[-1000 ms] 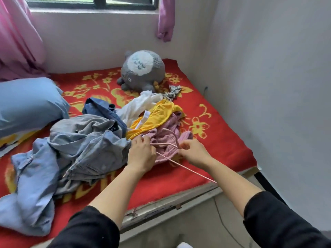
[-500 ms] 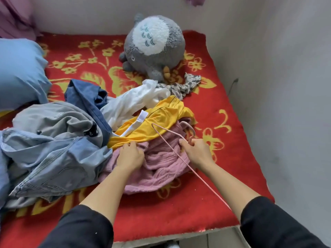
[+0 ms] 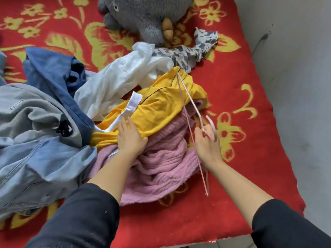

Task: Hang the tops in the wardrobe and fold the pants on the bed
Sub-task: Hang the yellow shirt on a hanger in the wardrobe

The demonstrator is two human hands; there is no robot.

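Your right hand (image 3: 207,147) grips the pink hanger (image 3: 206,179) just under its hook, fingers curled round the wire. That holds the frame clear above the pile, probably ready to slide into a neckline. Your left hand (image 3: 131,138) lies flat on the yellow top (image 3: 161,111) where it overlaps the pink sweater (image 3: 161,165), fingers straight and grasping nothing, likely to part the two. Both tops lie heaped on the bed (image 3: 232,194), beside a denim jacket (image 3: 35,158). The sweater's neck opening is buried in folds. Which pieces are pants is hard to tell, and the wardrobe is out of view.
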